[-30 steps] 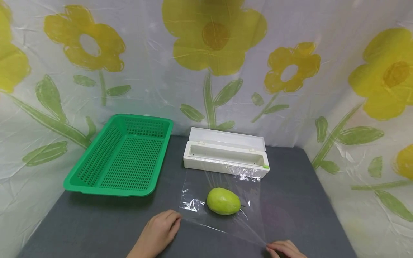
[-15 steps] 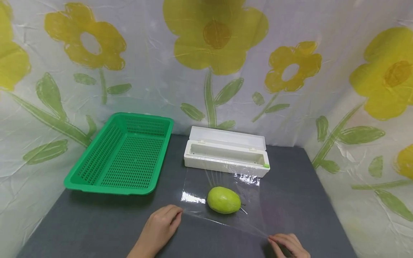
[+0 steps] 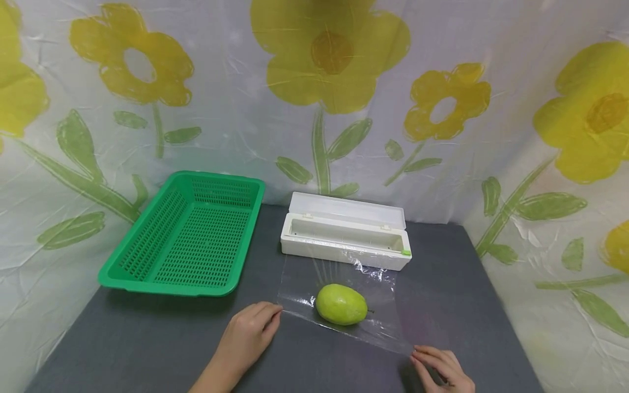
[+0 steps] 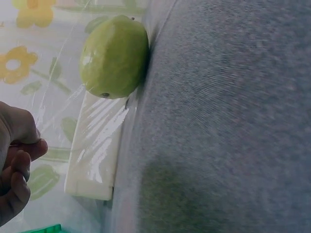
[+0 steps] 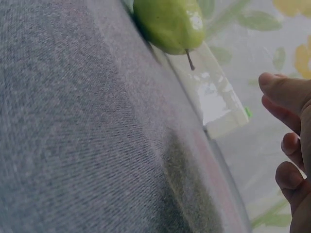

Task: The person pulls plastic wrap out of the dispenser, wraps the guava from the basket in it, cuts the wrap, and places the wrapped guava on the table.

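Note:
A green pear (image 3: pixel 341 304) with a short stem lies on its side in front of the white cling film box (image 3: pixel 339 255). Clear cling film (image 3: pixel 302 281) runs from the box's front edge toward the person, spreading around the pear. My left hand (image 3: pixel 248 334) pinches the film's near left corner between thumb and forefinger. At the near right corner, my right hand (image 3: pixel 442 367) pinches the film with thumb and fingertips. The film's near edge is stretched between both hands, raised over the table. In the left wrist view, the left thumb and fingers (image 4: pixel 22 145) meet at the film's edge.
A green plastic basket (image 3: pixel 196 245) stands at the back left. The film box's lid (image 3: pixel 346 210) is tipped back, and a green slider (image 3: pixel 405 252) sits at its right end. Behind the dark grey table (image 3: pixel 147 344) hangs a flowered curtain (image 3: pixel 236 98).
Both hands have moved slightly away from the person, still pinching the film. Its near edge has come closer to the pear. Pear, box and basket have stayed in place.

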`<action>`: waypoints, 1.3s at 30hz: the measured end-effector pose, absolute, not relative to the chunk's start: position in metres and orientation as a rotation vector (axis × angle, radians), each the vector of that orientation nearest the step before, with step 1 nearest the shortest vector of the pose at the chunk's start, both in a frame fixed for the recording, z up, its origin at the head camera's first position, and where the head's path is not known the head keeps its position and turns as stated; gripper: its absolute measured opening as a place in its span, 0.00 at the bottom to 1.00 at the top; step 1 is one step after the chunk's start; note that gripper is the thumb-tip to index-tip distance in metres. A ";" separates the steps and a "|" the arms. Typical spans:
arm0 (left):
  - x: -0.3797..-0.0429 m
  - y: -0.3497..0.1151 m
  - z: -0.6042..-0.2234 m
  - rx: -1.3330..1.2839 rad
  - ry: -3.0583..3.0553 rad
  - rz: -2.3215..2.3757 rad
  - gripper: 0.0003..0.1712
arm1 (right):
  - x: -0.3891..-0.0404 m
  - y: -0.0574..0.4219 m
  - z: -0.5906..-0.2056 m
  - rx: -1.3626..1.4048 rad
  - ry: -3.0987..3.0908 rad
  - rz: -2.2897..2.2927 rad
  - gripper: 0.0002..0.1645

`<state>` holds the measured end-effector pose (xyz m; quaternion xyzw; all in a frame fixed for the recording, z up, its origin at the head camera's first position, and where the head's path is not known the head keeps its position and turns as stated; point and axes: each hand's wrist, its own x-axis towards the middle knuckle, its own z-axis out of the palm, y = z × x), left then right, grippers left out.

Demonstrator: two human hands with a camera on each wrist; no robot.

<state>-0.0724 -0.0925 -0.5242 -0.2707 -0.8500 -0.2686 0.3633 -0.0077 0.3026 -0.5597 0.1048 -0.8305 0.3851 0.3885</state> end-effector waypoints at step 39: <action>-0.094 -0.074 -0.516 -0.343 -2.514 -0.778 0.07 | -0.032 0.288 -0.537 0.075 -2.158 1.089 0.19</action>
